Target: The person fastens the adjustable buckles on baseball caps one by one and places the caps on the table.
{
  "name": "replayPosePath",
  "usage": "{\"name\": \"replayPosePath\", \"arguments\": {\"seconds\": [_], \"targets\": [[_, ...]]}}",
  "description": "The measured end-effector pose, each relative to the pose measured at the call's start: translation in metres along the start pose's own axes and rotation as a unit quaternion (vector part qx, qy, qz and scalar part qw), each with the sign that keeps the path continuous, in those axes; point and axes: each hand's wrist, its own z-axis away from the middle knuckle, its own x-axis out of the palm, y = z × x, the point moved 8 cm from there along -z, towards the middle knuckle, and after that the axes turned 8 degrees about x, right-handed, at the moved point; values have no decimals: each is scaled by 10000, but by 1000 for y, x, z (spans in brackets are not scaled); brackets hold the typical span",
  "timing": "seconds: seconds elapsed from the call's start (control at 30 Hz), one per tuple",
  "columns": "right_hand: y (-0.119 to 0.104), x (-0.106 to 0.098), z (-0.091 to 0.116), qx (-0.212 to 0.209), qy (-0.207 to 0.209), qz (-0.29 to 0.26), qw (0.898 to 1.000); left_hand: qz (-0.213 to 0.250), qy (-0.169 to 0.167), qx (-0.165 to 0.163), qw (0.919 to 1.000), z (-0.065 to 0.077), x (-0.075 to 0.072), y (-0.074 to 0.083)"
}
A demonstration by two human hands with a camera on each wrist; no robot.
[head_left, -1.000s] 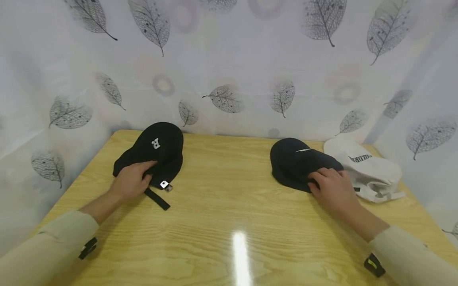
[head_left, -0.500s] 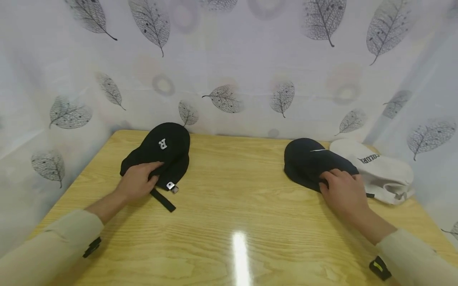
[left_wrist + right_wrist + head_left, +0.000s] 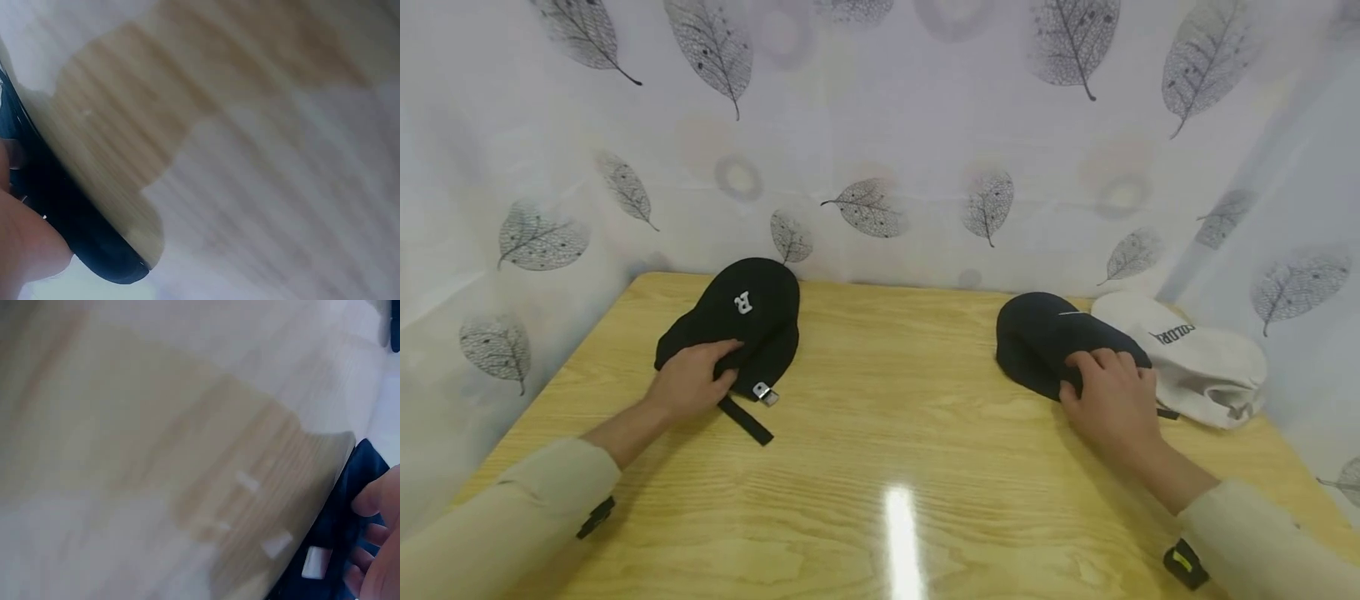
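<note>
Because the left grip (image 3: 692, 383) pinches the near side of the black cap (image 3: 767, 292) and the right grip (image 3: 1112, 400) pinches the navy cap (image 3: 1045, 337) just ahead, with the white cap (image 3: 1210, 358) to its right, light pressure should best keep both held caps from creasing.

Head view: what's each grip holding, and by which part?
Left grip: the black cap, by its near edge. Right grip: the navy cap, also by its near edge. Can't tell whether either edge is brim or crown.
</note>
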Motion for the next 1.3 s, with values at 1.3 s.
{"name": "replayPosePath", "arguments": {"seconds": [1.3], "targets": [[-97, -2, 11, -2453, 929, -228, 9647, -253, 62, 584, 9980, -27, 19, 45]]}}
